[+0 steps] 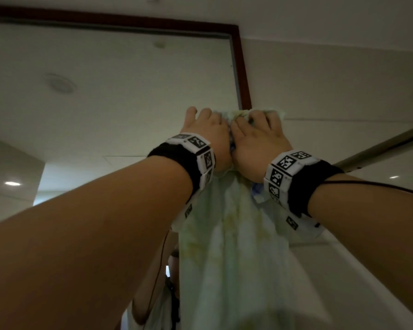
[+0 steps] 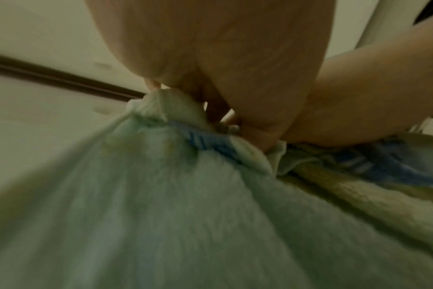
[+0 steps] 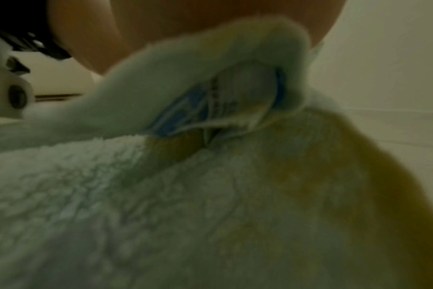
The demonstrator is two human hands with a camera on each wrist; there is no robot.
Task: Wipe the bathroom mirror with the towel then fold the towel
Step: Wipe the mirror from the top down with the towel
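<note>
Both forearms are raised; the towel (image 1: 234, 234) is pressed against the mirror (image 1: 110, 91) near its frame (image 1: 244, 75) by left hand (image 1: 208, 132) and right hand (image 1: 258, 139), fingers curled into bunched cloth.

The head view looks steeply upward along both raised forearms at the mirror's (image 1: 110, 86) corner, hands toward 12 o'clock. Each wrist view sits pressed almost against the towel (image 2: 161, 205), which blurs and fills the lower frame, facing up the glass. All three share the towel; head and left wrist also share the dark frame (image 2: 62, 78)
</note>
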